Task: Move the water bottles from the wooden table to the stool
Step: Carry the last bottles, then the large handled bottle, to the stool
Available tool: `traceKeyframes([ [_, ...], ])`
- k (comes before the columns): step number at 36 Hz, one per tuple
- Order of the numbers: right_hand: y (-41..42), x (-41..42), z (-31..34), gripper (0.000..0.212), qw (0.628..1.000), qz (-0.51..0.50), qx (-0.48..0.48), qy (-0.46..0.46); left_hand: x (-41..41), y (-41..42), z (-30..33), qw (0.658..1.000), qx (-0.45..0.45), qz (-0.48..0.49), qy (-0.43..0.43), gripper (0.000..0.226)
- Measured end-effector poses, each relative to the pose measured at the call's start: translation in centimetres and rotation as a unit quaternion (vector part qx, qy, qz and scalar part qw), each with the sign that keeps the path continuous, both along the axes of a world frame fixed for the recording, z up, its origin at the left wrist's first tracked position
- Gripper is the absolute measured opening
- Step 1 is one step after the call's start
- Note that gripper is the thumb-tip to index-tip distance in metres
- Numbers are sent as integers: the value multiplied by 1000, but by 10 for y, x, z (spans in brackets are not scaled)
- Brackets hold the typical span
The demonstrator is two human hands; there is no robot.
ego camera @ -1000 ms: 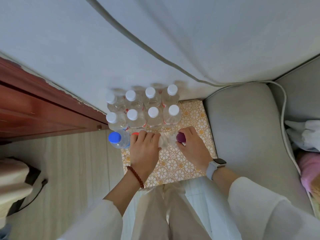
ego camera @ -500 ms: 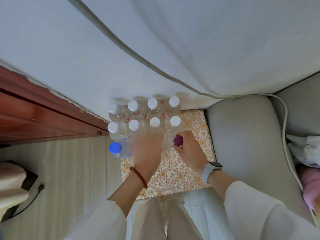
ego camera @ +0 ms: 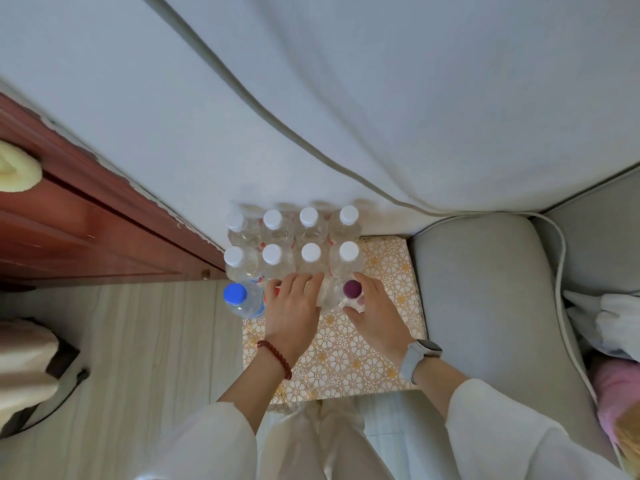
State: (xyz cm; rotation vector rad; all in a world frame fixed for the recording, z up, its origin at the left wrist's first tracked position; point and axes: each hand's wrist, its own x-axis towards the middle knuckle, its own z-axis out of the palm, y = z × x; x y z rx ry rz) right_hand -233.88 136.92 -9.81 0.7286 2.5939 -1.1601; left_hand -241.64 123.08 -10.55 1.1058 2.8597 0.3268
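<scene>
My right hand (ego camera: 375, 315) is closed round the purple-capped bottle (ego camera: 352, 289); my left hand (ego camera: 292, 311) lies fingers-down over a red-capped bottle (ego camera: 276, 292), grip uncertain. Both stand on the stool (ego camera: 346, 362), front row, behind them eight white-capped bottles (ego camera: 291, 237), blue-capped bottle (ego camera: 236, 293) leftmost. Step: placing. Next: release cleanly, withdraw without toppling neighbours. Versus half a second ago: hands slightly nearer me.

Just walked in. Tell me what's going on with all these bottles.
A person is lining up water bottles on a stool topped with a floral-patterned cover. Eight white-capped bottles stand in two rows at the back. In the front row, the left hand rests over a bottle whose red cap barely shows, and the right hand grips the purple-capped bottle. A blue-capped bottle stands at the left edge.
</scene>
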Motion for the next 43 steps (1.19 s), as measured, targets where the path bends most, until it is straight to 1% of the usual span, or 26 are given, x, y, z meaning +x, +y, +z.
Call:
traceKeyframes([
  [3, -3, 7, 13, 57, 999, -11, 22, 22, 5, -3, 10, 999, 11, 32, -20, 70],
  [6, -9, 7, 35, 40, 997, -8, 41, 68, 9, -17, 25, 994, 56, 91, -26, 56],
  [8, -18, 2, 54, 31, 994, 14, 41, 99, 11, -33, 39, 985, 92, 142, -37, 45],
  [10, -32, -6, 73, 26, 990, 44, 28, 128, 13, -54, 54, 971, 124, 195, -54, 38],
  [12, -54, -14, 93, 24, 985, 82, 9, 153, 19, -81, 70, 960, 142, 234, -51, 36],
  [14, -85, -19, 109, 23, 976, 134, -6, 171, 28, -114, 87, 953, 140, 264, -38, 34],
  [18, -170, -15, 132, 26, 951, 261, -2, 165, 68, -200, 120, 935, 127, 331, -2, 27],
  [21, -247, 8, 146, 28, 918, 370, 6, 143, 123, -278, 141, 899, 117, 421, 39, 22],
  [26, -389, 87, 170, 28, 844, 515, -6, 150, 264, -406, 167, 824, 103, 551, 84, 25],
  [31, -531, 200, 189, 26, 749, 645, -31, 150, 426, -516, 180, 720, 88, 680, 106, 24],
  [33, -585, 250, 195, 26, 705, 693, -47, 147, 492, -552, 183, 669, 76, 728, 127, 25],
  [36, -658, 325, 202, 25, 630, 762, -67, 134, 584, -591, 188, 587, 61, 794, 146, 33],
  [37, -679, 349, 204, 25, 605, 783, -70, 131, 612, -602, 188, 557, 60, 815, 151, 32],
  [40, -742, 419, 205, 25, 523, 840, -72, 125, 692, -628, 186, 460, 62, 871, 161, 36],
  [43, -798, 486, 200, 26, 444, 886, -63, 114, 765, -645, 178, 384, 48, 908, 163, 40],
])
